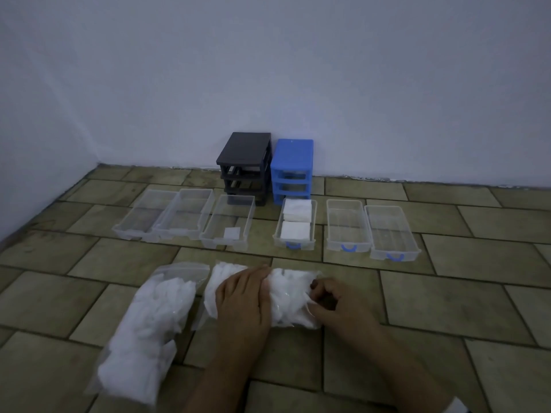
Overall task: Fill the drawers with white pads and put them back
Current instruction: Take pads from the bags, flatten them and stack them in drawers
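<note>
1. One drawer (295,225) on the floor (447,293) is filled with white pads (295,230); five look nearly empty.
2. Left hand (243,296) rests flat on the pad bag (286,296); right hand (326,296) pinches its end.
3. Both racks, black (244,165) and blue (292,169), await drawers.

dim, bluish, soft wide-angle blur

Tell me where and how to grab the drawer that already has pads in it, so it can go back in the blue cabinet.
Take the filled drawer by its blue handle on the near short end, coming from the person's side. That end faces the hands, and the far end already points at the blue cabinet. A second hand on a long side wall would probably keep it level.
</note>
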